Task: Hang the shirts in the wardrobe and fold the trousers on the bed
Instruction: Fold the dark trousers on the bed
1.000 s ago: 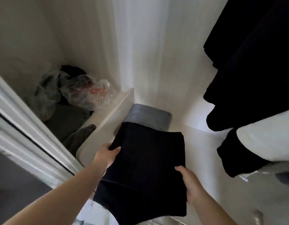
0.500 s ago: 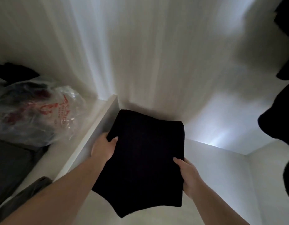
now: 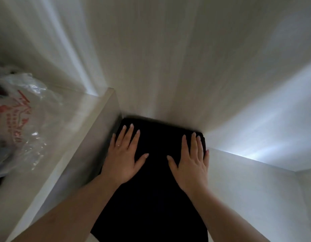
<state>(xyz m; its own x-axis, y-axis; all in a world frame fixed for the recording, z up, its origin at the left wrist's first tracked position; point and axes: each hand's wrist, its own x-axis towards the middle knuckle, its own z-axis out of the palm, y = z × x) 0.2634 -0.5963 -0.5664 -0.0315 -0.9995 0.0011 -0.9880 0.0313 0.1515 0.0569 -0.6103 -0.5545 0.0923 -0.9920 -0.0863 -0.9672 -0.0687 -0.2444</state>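
Folded black trousers [image 3: 156,172] lie flat in the wardrobe compartment [image 3: 256,189], against the white divider panel [image 3: 92,137]; left hand [image 3: 123,158] and right hand [image 3: 191,165] press on top, fingers straight, grasping nothing; printed plastic bag [image 3: 20,123] left of divider.

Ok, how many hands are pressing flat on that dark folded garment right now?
2. The left hand lies flat near the dark folded garment's left edge, beside the white partition. The right hand lies flat near its right edge. None looks hidden.
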